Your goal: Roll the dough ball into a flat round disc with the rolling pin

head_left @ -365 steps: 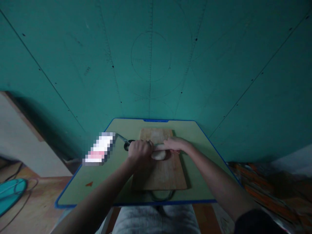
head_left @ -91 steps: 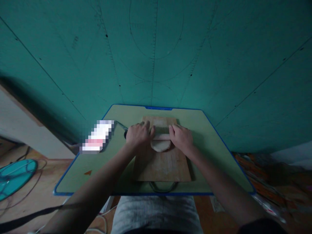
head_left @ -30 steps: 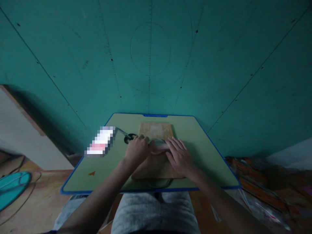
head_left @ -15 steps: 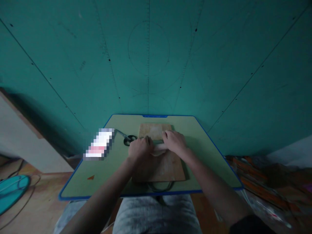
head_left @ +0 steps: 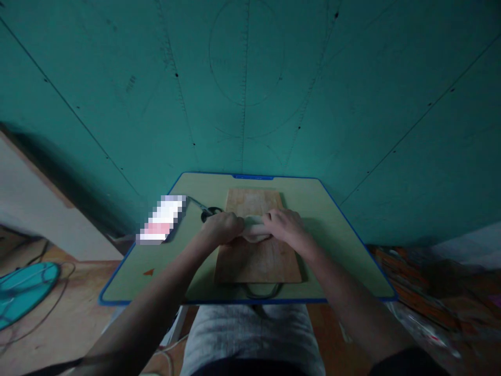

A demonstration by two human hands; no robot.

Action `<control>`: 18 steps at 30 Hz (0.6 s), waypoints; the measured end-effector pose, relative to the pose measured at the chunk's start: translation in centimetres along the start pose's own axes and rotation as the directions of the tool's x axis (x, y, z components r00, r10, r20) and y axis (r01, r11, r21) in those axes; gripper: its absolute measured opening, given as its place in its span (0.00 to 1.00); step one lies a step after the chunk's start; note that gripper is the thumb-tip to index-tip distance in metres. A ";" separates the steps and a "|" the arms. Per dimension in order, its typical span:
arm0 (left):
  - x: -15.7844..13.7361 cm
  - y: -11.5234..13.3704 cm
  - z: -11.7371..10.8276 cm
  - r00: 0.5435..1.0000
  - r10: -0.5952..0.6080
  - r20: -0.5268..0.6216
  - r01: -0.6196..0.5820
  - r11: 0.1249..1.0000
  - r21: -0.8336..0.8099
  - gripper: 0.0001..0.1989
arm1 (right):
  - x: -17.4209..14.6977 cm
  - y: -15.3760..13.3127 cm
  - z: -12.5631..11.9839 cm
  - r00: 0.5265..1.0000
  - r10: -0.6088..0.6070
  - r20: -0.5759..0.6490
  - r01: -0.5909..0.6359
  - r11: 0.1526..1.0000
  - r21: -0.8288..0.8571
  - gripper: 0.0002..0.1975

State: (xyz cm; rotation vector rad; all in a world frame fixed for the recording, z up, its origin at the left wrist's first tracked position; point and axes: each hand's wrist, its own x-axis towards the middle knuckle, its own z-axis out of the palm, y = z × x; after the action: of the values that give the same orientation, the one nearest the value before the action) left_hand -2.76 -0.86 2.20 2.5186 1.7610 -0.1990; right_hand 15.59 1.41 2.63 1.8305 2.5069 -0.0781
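Both hands press on one short, pale wooden rolling pin (head_left: 256,230) that lies crosswise on a rectangular light-brown wooden cutting board (head_left: 258,258). From there, the scene from largest to smallest: a teal panelled wall (head_left: 250,89) with faint drawn lines and a circle fills the upper part of the view. Below it stands a pale green rectangular table with a blue rim (head_left: 332,224), pushed up against the wall. The cutting board sits at the middle of the table, its long side running away from the person, and a dark loop shows at its near edge. At the left, a teal round object (head_left: 23,295) rests on the brown floor, well apart from the table. A blurred-out white and pink patch (head_left: 162,219) lies on the table's left part. Just beside it, dark-handled scissors (head_left: 205,211) lie near the board's far left corner. The left hand (head_left: 223,228) is curled down over the pin's left end; the right hand (head_left: 284,225) is curled over its right end. Under the pin lies a flat pale piece of dough (head_left: 254,237), mostly hidden between the hands.
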 end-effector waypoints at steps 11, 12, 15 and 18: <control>-3.2 2.7 0.6 0.989 -0.069 -0.132 0.080 0.994 0.081 0.19 | -2.7 -0.8 0.8 0.987 0.112 -0.114 -0.111 0.994 0.015 0.13; -3.3 2.8 0.5 0.988 -0.076 -0.134 0.086 0.994 0.071 0.19 | -2.8 -0.8 0.9 0.986 0.115 -0.119 -0.114 0.993 0.011 0.12; -3.6 3.2 0.5 0.981 -0.135 -0.139 0.139 0.990 0.021 0.19 | -3.2 -1.0 1.2 0.983 0.121 -0.140 -0.122 0.992 -0.001 0.11; -3.7 3.5 1.0 0.958 -0.231 -0.169 0.227 0.973 -0.048 0.19 | -3.6 -1.0 1.5 0.978 0.109 -0.178 -0.111 0.994 0.000 0.10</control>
State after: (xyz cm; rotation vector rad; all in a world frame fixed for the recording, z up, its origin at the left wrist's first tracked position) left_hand -0.81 -5.65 1.65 2.3723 2.1055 0.0369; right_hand 15.73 -2.43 1.33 2.0536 2.5051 0.1063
